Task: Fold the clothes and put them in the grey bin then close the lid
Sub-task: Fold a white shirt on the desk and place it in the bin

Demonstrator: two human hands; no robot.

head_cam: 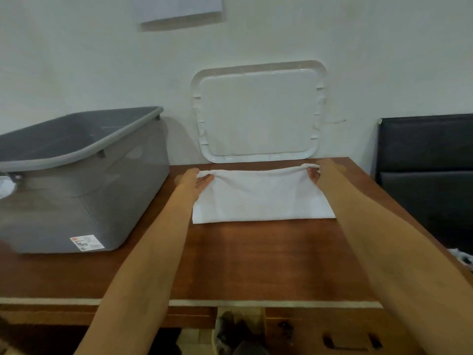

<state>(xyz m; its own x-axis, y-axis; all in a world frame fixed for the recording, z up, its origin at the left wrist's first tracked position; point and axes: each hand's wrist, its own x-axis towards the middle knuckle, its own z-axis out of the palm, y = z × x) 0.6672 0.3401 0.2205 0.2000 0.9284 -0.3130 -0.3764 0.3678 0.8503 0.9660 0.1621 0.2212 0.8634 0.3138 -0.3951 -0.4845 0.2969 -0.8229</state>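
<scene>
Mid-fold: left hand [194, 181] and right hand [315, 172] pinch far corners of white cloth garment [258, 198] at frame centre, grey plastic bin [84, 180] left open, white lid [258, 111] leaning against wall, binning and closing left.

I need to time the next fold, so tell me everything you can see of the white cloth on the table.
The white cloth is plain soft-looking fabric, folded into a wide rectangle. It lies on the wooden table, right of the grey bin and in front of the white lid leaning on the wall. Its near edge lies flat; its far edge is bunched, with the left hand and right hand each pinching a far corner.
</scene>
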